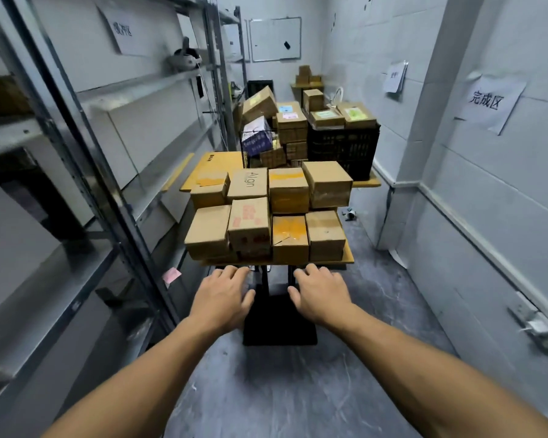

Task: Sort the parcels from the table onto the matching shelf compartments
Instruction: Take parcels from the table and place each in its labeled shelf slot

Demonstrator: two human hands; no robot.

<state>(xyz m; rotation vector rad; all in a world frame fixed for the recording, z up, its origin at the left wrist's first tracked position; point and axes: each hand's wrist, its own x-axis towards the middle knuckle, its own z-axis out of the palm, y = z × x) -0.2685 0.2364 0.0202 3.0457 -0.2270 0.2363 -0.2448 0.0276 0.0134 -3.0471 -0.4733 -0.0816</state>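
Parcels (249, 221) of brown cardboard cover the small table (348, 255) in front of us. They are packed side by side in two rows and, it seems, in more than one layer. We count about eight tops and find no gap among them that would show a parcel taken out.

The metal shelf (133, 85) runs along our left side. In its compartments we see mostly pale flat shapes, and one brownish thing at the far upper left is too blurred to name. So we judge the sorting to be at its beginning or very near it, with almost all of the work left.

Our left hand (223, 295) and right hand (321, 295) hover palm down just before the near edge of the table. Their fingers are loosely spread, holding nothing and touching no parcel.

Behind the table stand a wire basket (257, 143) and a black crate (342, 147) with more boxes. Whether these belong to the task we cannot tell, and we cannot make out which compartment matches which parcel.
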